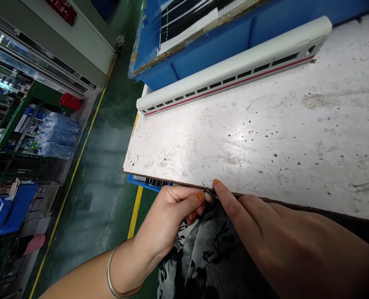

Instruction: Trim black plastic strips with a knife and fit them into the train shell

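Two hands meet at the table [234,137] edge: the left hand [168,211] has its fingers [197,200] curled shut on a tiny metal bit [210,194], and the right hand [265,224] rests its index fingertip [217,185] on it, grip unclear. A white train shell [231,70] lies along the far edge, blue crate [184,45] just beyond.

Grip: L hand [168,216] & R hand [265,232] at bench edge, small metal piece [210,194] at L fingertips
Ahead: bench top [234,141], train model [228,70] on it
Beyond model: crate [187,54]
Left, under edge: 2nd crate [143,182]
Below: patterned clothing [200,253]
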Demonstrator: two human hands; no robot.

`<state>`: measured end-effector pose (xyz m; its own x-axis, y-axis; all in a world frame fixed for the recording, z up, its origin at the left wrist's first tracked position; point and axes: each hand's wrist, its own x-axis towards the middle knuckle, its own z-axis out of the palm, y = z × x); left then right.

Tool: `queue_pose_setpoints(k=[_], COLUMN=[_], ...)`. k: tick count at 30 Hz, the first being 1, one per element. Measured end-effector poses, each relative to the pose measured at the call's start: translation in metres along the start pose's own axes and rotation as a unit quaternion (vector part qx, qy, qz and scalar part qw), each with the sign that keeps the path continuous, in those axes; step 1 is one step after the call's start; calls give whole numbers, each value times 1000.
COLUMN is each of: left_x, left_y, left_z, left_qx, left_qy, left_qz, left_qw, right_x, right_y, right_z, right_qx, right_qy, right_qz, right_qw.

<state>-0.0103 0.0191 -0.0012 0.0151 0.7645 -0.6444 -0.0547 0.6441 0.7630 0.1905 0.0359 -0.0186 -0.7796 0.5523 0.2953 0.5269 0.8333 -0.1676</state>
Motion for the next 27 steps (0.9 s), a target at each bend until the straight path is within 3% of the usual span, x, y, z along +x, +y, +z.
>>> queue_pose_setpoints(k=[27], left_x=[0], left_y=[1], left_z=[-3], left_qx=[34], left_qy=[-4], left_qz=[-2], left_qw=[999], right_x=[-2], right_y=[-7], right_z=[4], right_qx=[-32], right_qy=[24], right_qz=[56], right_qw=[998])
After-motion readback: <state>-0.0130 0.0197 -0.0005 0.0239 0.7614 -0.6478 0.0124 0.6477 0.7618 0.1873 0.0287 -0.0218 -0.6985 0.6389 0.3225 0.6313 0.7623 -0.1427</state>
